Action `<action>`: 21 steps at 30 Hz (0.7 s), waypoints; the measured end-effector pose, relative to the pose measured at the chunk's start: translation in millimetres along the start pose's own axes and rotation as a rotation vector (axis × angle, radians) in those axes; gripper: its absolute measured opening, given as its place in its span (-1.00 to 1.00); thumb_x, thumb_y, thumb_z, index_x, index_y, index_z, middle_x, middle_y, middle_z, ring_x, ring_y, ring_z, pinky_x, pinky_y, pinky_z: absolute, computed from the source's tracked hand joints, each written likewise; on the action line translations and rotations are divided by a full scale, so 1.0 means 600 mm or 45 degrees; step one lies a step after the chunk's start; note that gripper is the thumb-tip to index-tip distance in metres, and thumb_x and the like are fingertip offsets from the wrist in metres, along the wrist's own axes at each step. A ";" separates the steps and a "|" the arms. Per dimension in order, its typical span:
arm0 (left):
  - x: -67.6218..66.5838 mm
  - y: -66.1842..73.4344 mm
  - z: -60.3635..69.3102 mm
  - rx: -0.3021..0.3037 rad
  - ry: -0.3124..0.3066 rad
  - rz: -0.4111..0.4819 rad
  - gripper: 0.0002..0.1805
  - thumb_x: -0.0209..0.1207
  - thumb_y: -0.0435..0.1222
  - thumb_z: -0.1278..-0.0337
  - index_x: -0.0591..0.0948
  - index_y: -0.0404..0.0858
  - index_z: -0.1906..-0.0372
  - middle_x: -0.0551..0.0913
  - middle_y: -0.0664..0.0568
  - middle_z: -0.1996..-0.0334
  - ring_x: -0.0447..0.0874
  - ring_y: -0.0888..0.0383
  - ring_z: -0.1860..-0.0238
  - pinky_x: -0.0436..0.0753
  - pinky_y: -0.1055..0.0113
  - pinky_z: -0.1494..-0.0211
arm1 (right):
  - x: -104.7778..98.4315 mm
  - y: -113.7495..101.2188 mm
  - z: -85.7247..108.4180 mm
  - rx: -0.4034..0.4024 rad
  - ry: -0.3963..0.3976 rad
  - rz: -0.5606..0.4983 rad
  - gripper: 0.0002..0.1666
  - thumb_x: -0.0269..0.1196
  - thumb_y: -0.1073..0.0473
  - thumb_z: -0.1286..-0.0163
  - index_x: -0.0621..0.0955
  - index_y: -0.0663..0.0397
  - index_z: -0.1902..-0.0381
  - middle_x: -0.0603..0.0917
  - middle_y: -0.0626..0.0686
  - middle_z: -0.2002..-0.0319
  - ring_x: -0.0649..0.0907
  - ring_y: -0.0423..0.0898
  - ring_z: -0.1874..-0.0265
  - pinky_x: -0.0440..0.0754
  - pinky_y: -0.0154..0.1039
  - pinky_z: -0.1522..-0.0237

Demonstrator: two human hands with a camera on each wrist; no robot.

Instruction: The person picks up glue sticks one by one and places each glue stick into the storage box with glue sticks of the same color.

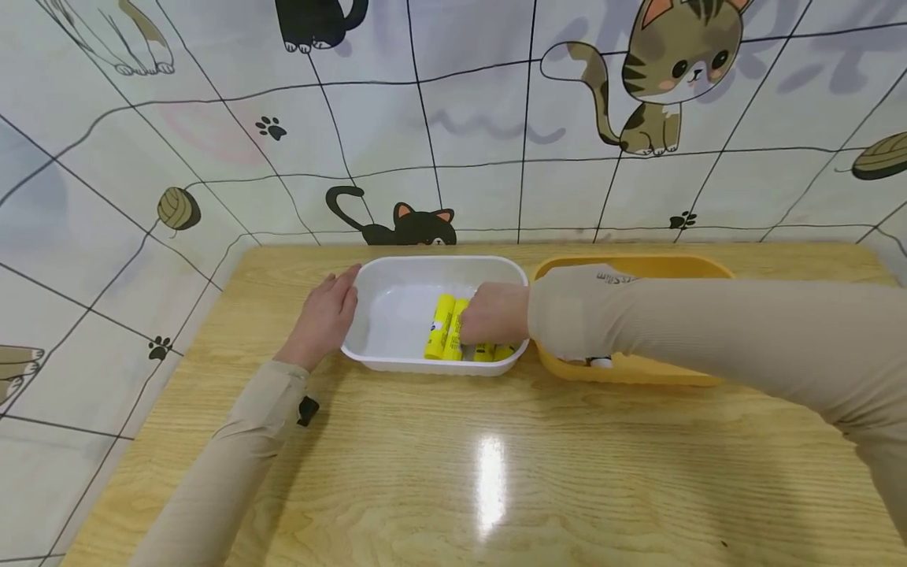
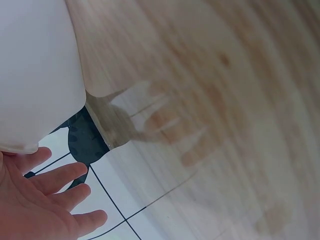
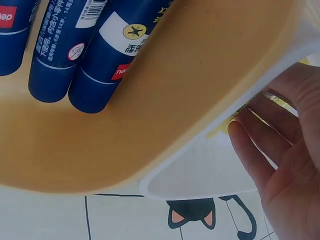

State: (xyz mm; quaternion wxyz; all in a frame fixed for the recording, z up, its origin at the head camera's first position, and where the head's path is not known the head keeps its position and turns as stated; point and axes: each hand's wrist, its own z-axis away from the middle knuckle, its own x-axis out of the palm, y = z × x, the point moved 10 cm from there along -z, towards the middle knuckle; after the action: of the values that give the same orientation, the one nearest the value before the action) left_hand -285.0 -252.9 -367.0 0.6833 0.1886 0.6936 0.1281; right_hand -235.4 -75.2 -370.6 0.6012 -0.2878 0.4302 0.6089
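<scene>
Several yellow glue sticks (image 1: 440, 327) lie side by side in the right part of a white basin (image 1: 386, 364). My right hand (image 1: 492, 313) reaches down among them over the basin's right side. In the right wrist view, the fingers (image 3: 253, 155) bend over the white rim toward something yellow; whether they pinch a stick is hidden. My left hand (image 1: 327, 315) rests against the basin's left rim; the left wrist view shows its fingers (image 2: 60, 179) spread and nearly straight.
A yellow-orange basin (image 1: 638, 376) stands right of the white one, partly covered by my right forearm. Several dark blue glue sticks (image 3: 102, 65) lie inside it. Both basins sit on a wood-grain table (image 1: 397, 457) against a cat-patterned backdrop (image 1: 482, 118).
</scene>
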 end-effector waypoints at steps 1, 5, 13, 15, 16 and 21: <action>0.000 0.000 -0.001 0.001 0.000 0.000 -0.47 -0.28 -0.26 -0.52 0.17 -0.34 -0.47 0.24 -0.31 -0.39 0.00 -0.34 -0.42 -0.05 -0.15 -0.44 | -0.001 0.000 0.001 0.004 0.007 -0.010 -0.92 0.27 0.19 -0.36 0.64 0.03 0.21 0.64 -0.02 0.39 0.47 -0.10 0.49 0.56 -0.26 0.29; 0.001 -0.002 -0.003 0.001 -0.003 -0.010 -0.47 -0.28 -0.26 -0.52 0.16 -0.34 -0.47 0.23 -0.31 -0.39 -0.01 -0.34 -0.42 -0.04 -0.17 -0.44 | -0.002 0.002 0.006 0.026 0.032 -0.038 -0.91 0.26 0.19 -0.37 0.65 0.01 0.18 0.66 -0.02 0.35 0.49 -0.09 0.47 0.57 -0.25 0.27; 0.002 -0.004 0.000 0.014 0.004 -0.018 -0.47 -0.28 -0.26 -0.52 0.16 -0.34 -0.47 0.25 -0.31 -0.38 0.01 -0.34 -0.41 -0.04 -0.17 -0.43 | -0.025 0.002 0.030 0.096 0.125 -0.120 -0.78 0.29 0.26 -0.31 0.67 -0.02 0.09 0.68 -0.04 0.28 0.51 -0.08 0.45 0.56 -0.26 0.31; 0.002 -0.003 0.000 0.011 0.001 -0.015 -0.47 -0.29 -0.26 -0.52 0.16 -0.34 -0.47 0.25 -0.31 -0.38 0.01 -0.34 -0.41 -0.04 -0.17 -0.44 | -0.035 0.001 0.039 0.107 0.153 -0.136 -0.75 0.28 0.28 -0.31 0.67 -0.02 0.06 0.68 -0.04 0.26 0.51 -0.08 0.45 0.53 -0.27 0.36; 0.002 -0.004 0.000 0.008 -0.001 -0.016 -0.48 -0.28 -0.26 -0.52 0.16 -0.34 -0.47 0.25 -0.31 -0.38 0.00 -0.34 -0.42 -0.04 -0.17 -0.44 | -0.041 -0.001 0.044 0.111 0.169 -0.143 -0.75 0.27 0.28 -0.31 0.68 -0.02 0.05 0.68 -0.04 0.25 0.51 -0.08 0.46 0.51 -0.27 0.39; 0.003 -0.003 0.001 -0.003 -0.009 -0.028 -0.47 -0.28 -0.26 -0.52 0.16 -0.33 -0.47 0.24 -0.30 -0.39 0.00 -0.33 -0.42 -0.05 -0.17 -0.44 | -0.066 -0.010 0.069 0.120 0.257 -0.097 -0.74 0.24 0.29 -0.32 0.66 0.03 0.03 0.69 -0.01 0.20 0.54 -0.07 0.43 0.51 -0.27 0.38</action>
State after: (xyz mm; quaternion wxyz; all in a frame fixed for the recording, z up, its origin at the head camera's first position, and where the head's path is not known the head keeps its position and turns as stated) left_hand -284.8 -254.1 -369.3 0.6873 0.1806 0.6931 0.1210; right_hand -218.1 -58.9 -317.8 0.5904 -0.3352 0.5053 0.5327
